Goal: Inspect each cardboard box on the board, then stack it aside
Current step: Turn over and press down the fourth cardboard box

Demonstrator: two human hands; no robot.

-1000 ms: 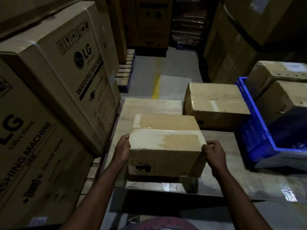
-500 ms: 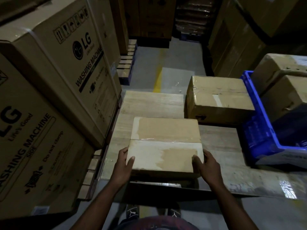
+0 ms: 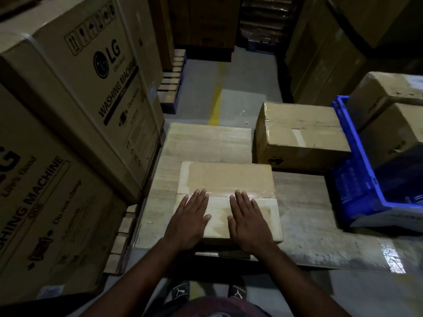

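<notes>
Left hand (image 3: 190, 218): palm down, flat on the near half of the box top. Fingers straight and close together, thumb out to the side. Grips nothing.
Right hand (image 3: 248, 221): same posture, flat and pressed on the top beside the left one. The two thumbs point at each other with a gap between.
Fingertips (image 3: 201, 193): reach the taped seam (image 3: 258, 195) that runs across the middle of the top.
Box under hands (image 3: 226, 177): lies flat on the board, left of centre, close to the near edge. Top sealed with glossy clear tape; near half paler than far half.
Board (image 3: 206, 143): pale wood grain, with a shiny patch at the near right.
Second box (image 3: 299, 133): on the far right part of the board, apart from the first. Sits just beside the crate; contact cannot be told.
Blue crate (image 3: 352, 186): at the right end of the board, holding two more cardboard boxes (image 3: 398, 129).
Washing machine cartons (image 3: 87, 88): large, printed "LG", close along the board's left side.
Floor (image 3: 247, 88): grey, with a yellow line (image 3: 215, 106) beyond the board.
Shoes (image 3: 180, 291): a dark pair below the near edge.
</notes>
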